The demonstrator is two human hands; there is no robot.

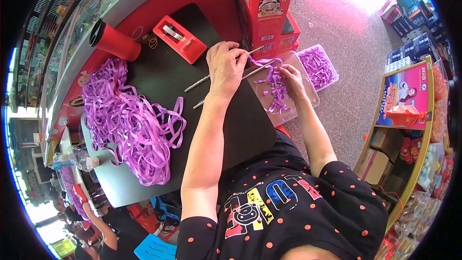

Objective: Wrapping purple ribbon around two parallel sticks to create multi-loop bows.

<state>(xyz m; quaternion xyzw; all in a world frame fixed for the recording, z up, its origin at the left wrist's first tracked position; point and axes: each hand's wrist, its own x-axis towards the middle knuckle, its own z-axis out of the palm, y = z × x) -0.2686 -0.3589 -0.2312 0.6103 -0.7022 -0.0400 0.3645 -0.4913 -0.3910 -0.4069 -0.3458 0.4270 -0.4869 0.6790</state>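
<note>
My left hand (225, 66) grips two thin metal rods (204, 79) that lie across the black table top (159, 74). Purple ribbon (275, 86) is wound around the rods' far ends. My right hand (292, 81) pinches that ribbon over a clear plastic tray (308, 100) at the table's right edge. A big loose heap of the same purple ribbon (126, 118) lies on the table to my left.
A second clear tray full of purple ribbon pieces (317, 65) stands on the floor beyond. A red tape dispenser (179, 38), a red cup (114, 42) and red cartons (267, 7) stand at the table's far side. A shelf of boxed goods (409, 115) is on my right.
</note>
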